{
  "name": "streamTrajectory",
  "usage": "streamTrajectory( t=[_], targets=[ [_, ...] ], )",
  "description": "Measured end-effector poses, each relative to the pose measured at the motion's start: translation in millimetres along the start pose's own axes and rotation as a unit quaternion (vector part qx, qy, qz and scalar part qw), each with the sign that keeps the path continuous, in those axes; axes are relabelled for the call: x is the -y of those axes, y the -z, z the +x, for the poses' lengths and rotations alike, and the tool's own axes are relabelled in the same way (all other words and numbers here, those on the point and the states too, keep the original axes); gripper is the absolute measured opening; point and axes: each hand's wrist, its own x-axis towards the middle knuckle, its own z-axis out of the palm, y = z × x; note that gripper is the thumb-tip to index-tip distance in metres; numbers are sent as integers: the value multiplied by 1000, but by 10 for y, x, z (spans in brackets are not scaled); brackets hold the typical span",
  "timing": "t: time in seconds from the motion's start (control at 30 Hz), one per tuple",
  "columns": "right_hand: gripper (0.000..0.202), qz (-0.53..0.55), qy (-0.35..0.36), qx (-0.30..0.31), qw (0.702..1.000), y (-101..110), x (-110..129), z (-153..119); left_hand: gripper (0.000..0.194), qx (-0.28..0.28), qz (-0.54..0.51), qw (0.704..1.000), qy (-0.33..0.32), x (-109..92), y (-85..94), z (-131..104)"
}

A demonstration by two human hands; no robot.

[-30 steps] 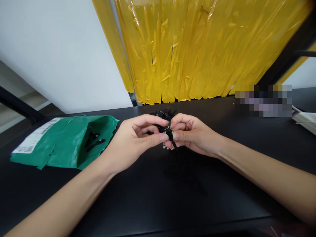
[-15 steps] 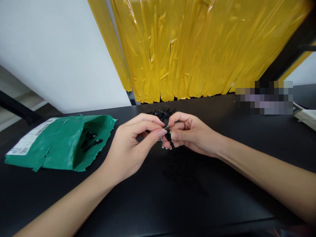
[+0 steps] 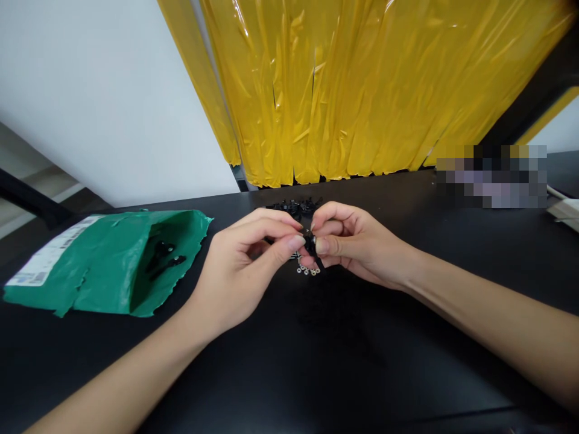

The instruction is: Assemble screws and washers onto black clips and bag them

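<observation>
Between my two hands is a small black part [image 3: 310, 243], pinched at the fingertips above the dark table [image 3: 289, 361]. My left hand [image 3: 253, 259] grips it from the left with thumb and fingers. From the right, my right hand [image 3: 350, 244] pinches the same part, its thumb on a small shiny spot. Several small silver nuts or washers [image 3: 308, 271] lie on the table just below the fingers. Behind the hands sits a pile of small black parts [image 3: 296, 208]. My fingers hide some of the held part.
A torn green bag [image 3: 106, 262] with black parts [image 3: 167, 259] inside lies at the left. Yellow plastic sheeting [image 3: 344, 90] hangs behind the table beside a white panel [image 3: 113, 90]. A blurred-out item [image 3: 491, 181] is at the back right.
The black part has turned a little between my fingertips, and more of it shows pointing down. More of the silver pieces below is visible. Both hands keep their grip.
</observation>
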Motion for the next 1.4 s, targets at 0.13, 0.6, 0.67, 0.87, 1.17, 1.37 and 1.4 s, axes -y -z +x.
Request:
streamTrajectory(
  t=[0.13, 0.6, 0.67, 0.87, 1.17, 1.37, 1.4],
  targets=[
    [22, -7, 2, 15, 1000, 2, 2, 1, 10, 8, -13, 1000, -14, -11, -5, -32],
    [24, -44, 36, -3, 998, -13, 44, -12, 32, 55, -117, 988, 86, 21, 119, 49],
    [23, -49, 55, -10, 997, -33, 64, -23, 25, 55, -100, 990, 80, 33, 143, 46],
    [24, -63, 64, -10, 996, -58, 82, -37, 21, 86, -81, 992, 45, 19, 143, 3],
    [20, -70, 47, -18, 996, -73, 69, -37, 12, 55, -51, 997, 11, -14, 99, 4],
    [20, -78, -17, 28, 996, -61, 37, -44, 8, 42, -37, 998, -8, -26, 70, 12],
    [21, -81, -24, 40, 996, -66, 33, -47, 8, 43, -32, 998, -10, -32, 65, 10]
  ],
)
